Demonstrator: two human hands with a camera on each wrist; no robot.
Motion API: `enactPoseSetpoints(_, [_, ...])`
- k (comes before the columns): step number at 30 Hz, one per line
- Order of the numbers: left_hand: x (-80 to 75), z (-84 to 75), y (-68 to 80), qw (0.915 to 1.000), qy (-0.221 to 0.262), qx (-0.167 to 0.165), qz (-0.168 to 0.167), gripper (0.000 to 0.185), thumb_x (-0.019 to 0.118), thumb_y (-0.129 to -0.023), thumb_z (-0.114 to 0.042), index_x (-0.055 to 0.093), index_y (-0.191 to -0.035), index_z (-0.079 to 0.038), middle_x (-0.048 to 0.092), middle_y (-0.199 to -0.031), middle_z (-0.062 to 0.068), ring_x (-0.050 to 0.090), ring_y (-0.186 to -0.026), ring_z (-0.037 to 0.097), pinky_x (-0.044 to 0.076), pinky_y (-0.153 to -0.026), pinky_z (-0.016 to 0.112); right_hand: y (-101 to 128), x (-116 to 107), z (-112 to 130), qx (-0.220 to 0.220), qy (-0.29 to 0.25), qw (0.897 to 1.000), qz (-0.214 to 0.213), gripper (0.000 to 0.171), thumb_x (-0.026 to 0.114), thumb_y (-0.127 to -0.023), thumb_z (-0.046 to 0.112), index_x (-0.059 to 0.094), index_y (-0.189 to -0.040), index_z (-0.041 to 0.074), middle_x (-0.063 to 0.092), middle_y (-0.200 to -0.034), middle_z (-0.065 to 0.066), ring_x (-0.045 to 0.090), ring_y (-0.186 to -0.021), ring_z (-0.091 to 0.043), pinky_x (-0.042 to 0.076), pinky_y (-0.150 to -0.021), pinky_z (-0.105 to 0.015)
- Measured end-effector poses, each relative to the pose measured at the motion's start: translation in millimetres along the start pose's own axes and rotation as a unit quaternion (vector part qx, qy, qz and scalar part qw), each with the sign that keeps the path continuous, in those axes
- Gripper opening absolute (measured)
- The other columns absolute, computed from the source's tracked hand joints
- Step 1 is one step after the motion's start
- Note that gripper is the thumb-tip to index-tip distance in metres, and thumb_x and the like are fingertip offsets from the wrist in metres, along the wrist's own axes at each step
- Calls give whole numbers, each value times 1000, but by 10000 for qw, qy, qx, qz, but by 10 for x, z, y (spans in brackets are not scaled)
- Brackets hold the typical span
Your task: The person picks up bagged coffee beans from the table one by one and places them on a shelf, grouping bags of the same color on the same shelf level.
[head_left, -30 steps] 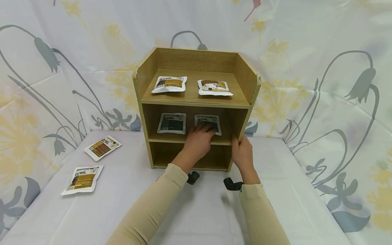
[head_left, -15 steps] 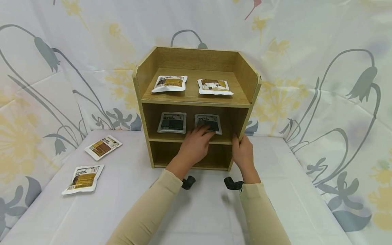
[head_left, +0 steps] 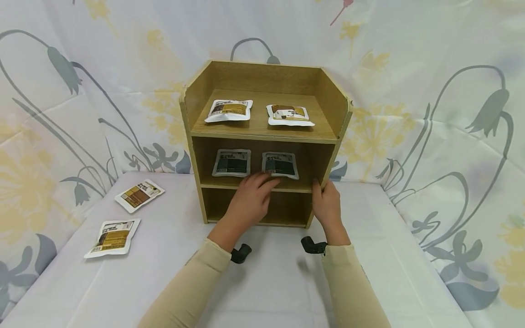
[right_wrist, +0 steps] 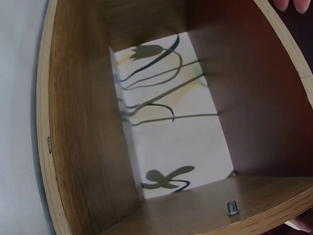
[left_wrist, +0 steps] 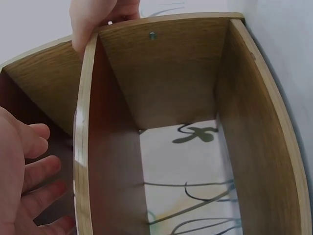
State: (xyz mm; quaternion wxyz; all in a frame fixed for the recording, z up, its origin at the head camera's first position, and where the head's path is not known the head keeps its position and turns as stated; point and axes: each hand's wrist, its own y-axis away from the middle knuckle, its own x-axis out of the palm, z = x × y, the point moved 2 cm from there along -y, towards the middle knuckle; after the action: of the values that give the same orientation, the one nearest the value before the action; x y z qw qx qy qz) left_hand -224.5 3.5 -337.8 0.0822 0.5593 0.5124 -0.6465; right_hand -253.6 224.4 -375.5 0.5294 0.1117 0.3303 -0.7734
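Observation:
A small wooden shelf unit [head_left: 256, 136] stands on the white-covered table. On its middle shelf lie two white-edged packets with dark green labels, a left packet [head_left: 232, 162] and a right packet [head_left: 283, 165]. My left hand [head_left: 249, 198] is in front of the middle shelf's edge, its fingers loosely bent just below the right packet and holding nothing. In the left wrist view the left hand [left_wrist: 19, 181] appears beside the shelf board, fingers spread. My right hand [head_left: 326, 205] grips the unit's right side panel, thumb at the front edge; its other fingers are partly hidden behind the panel.
On the top shelf lie two white packets with yellow-brown labels, one left [head_left: 229, 110] and one right [head_left: 289, 115]. Two similar packets, an upper one [head_left: 140, 195] and a lower one [head_left: 112, 237], lie on the table at left. A floral cloth [head_left: 443, 114] hangs behind.
My left hand has drawn back from the right dark green packet, down and to the left, leaving it on the middle shelf. The right hand keeps its hold on the side panel.

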Motion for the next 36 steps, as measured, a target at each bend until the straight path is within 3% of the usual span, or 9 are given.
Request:
enactPoseSetpoints(7, [-57, 59, 121, 9995, 38, 88, -288, 32, 53, -97, -8, 62, -127, -13, 60, -129, 8, 53, -125, 28, 43, -107, 48, -3, 6, -1, 19, -8, 10000, 30, 50, 34, -103, 43, 58, -109, -1, 62, -103, -22, 62, -90, -37, 52, -73, -50])
enactPoseSetpoints(20, [-136, 149, 249, 9995, 30, -164, -258, 35, 56, -95, -9, 61, -129, -14, 62, -126, 7, 57, -120, 27, 46, -103, 49, -13, 21, 5, 2, -13, 10000, 62, 50, 34, -103, 43, 57, -113, 0, 62, -104, -22, 61, -90, -36, 51, -73, -49])
enactPoseSetpoints(36, [-231, 247, 460, 9960, 24, 293, -843, 35, 60, -90, -7, 65, -124, -11, 66, -116, 8, 63, -108, 25, 52, -92, 45, 8, -12, 21, 78, 24, 9999, 73, 51, 33, -102, 44, 57, -110, 0, 60, -96, -21, 60, -82, -36, 51, -68, -47])
